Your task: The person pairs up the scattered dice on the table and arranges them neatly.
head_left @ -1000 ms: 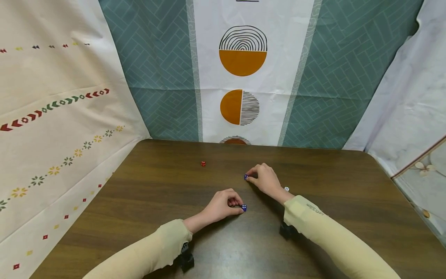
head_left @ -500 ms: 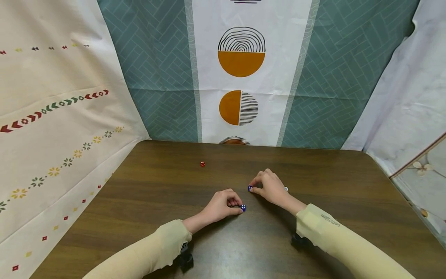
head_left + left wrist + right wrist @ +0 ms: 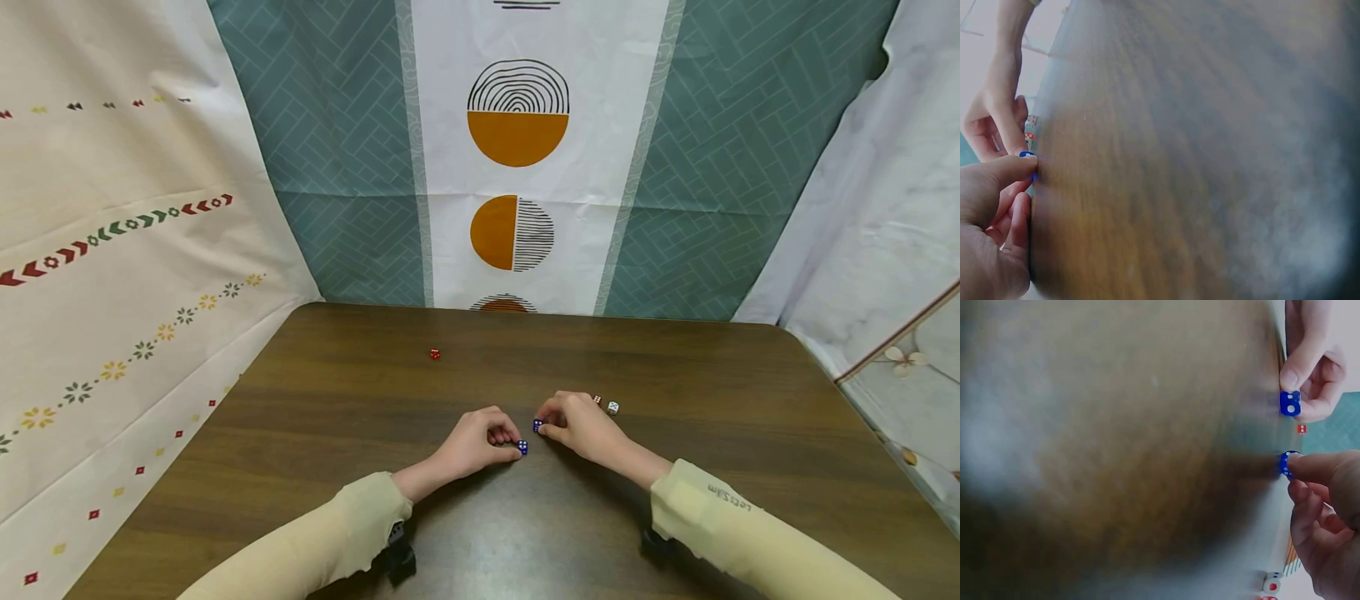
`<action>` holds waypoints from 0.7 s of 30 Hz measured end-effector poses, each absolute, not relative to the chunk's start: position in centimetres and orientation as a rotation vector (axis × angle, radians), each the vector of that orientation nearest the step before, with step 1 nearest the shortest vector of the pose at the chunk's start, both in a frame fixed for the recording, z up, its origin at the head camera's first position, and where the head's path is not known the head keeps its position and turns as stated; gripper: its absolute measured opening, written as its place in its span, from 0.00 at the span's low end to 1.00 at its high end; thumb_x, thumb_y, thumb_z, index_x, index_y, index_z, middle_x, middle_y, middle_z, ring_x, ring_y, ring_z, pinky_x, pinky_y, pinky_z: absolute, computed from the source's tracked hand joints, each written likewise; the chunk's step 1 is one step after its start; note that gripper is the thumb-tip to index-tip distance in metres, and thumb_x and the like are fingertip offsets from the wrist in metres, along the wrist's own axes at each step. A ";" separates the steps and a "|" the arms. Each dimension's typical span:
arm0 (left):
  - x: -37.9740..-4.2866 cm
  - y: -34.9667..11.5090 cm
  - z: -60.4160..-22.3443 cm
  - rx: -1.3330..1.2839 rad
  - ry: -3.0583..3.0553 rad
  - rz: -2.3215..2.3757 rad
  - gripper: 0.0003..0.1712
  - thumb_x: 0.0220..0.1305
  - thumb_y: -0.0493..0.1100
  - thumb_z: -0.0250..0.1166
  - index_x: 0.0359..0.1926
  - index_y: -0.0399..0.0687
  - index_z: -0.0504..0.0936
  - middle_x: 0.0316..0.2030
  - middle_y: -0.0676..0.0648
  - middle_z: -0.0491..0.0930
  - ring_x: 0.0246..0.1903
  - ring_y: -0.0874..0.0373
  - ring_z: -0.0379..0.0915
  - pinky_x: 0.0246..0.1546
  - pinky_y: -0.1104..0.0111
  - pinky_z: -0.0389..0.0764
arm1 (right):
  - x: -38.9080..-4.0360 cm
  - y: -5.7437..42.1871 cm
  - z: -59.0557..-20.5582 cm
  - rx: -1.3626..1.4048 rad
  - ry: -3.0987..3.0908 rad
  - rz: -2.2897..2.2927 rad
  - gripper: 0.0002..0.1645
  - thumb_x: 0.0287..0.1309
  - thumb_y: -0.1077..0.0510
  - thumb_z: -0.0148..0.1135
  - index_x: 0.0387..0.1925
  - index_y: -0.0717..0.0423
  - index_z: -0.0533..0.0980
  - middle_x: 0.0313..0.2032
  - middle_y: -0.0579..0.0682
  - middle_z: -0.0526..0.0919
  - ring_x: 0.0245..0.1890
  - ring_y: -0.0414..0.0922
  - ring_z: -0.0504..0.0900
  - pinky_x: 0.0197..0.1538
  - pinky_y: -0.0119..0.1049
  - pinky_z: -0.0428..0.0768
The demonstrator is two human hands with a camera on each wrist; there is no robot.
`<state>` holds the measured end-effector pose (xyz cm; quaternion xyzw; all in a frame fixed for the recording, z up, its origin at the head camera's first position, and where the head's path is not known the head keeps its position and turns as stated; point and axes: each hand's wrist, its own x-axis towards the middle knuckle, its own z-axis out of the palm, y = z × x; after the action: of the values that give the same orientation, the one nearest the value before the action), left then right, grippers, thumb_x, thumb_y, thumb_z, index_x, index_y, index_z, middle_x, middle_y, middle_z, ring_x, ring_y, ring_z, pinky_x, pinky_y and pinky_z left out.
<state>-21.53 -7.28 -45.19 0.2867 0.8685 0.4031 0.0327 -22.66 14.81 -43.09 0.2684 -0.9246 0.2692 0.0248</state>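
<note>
My left hand (image 3: 474,444) pinches a blue die (image 3: 522,447) with white pips between thumb and forefinger, low at the tabletop near the middle. Just beyond it and slightly to the right, my right hand (image 3: 585,427) pinches a second blue die (image 3: 537,426). A small gap separates the two dice; the right wrist view shows the left hand's die (image 3: 1290,404) and the right hand's die (image 3: 1285,464) apart. Behind the right hand lie a white die (image 3: 613,407) and a partly hidden red die (image 3: 597,400). Another red die (image 3: 435,354) sits alone farther back on the left.
The brown wooden table (image 3: 337,392) spans the view. Patterned cloths hang around it: a teal and white one (image 3: 345,233) behind, a cream one (image 3: 135,250) on the left, and a white marbled one (image 3: 885,225) on the right.
My right hand has drawn its blue die toward me, closer to the left hand's die. The white die and the red die behind that hand have come into view. My left hand stays put.
</note>
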 end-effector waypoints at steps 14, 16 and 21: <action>-21.8 -7.1 -45.0 0.845 2.667 1.230 0.06 0.54 0.40 0.75 0.34 0.48 0.87 0.31 0.51 0.79 0.31 0.66 0.72 0.35 0.77 0.75 | -21.9 15.7 -44.7 0.606 -2.894 1.378 0.06 0.58 0.57 0.70 0.37 0.53 0.83 0.23 0.47 0.80 0.14 0.42 0.76 0.19 0.35 0.79; -21.9 -7.0 -44.9 0.838 2.675 1.213 0.06 0.54 0.41 0.75 0.34 0.49 0.87 0.31 0.52 0.79 0.30 0.67 0.72 0.35 0.77 0.74 | -21.8 15.7 -44.8 0.599 -2.891 1.376 0.06 0.58 0.57 0.70 0.38 0.53 0.83 0.23 0.47 0.79 0.15 0.41 0.76 0.19 0.34 0.79; -21.9 -6.9 -44.7 0.821 2.703 1.153 0.06 0.54 0.42 0.75 0.34 0.51 0.87 0.31 0.53 0.79 0.29 0.68 0.71 0.34 0.77 0.74 | -21.3 15.7 -44.9 0.589 -2.890 1.368 0.08 0.58 0.57 0.70 0.39 0.52 0.82 0.21 0.46 0.77 0.15 0.39 0.75 0.20 0.33 0.78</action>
<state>-21.93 -6.88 -44.75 0.2688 0.8850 0.3775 0.0455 -21.26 15.66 -44.89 0.1808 -0.8876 0.4200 -0.0547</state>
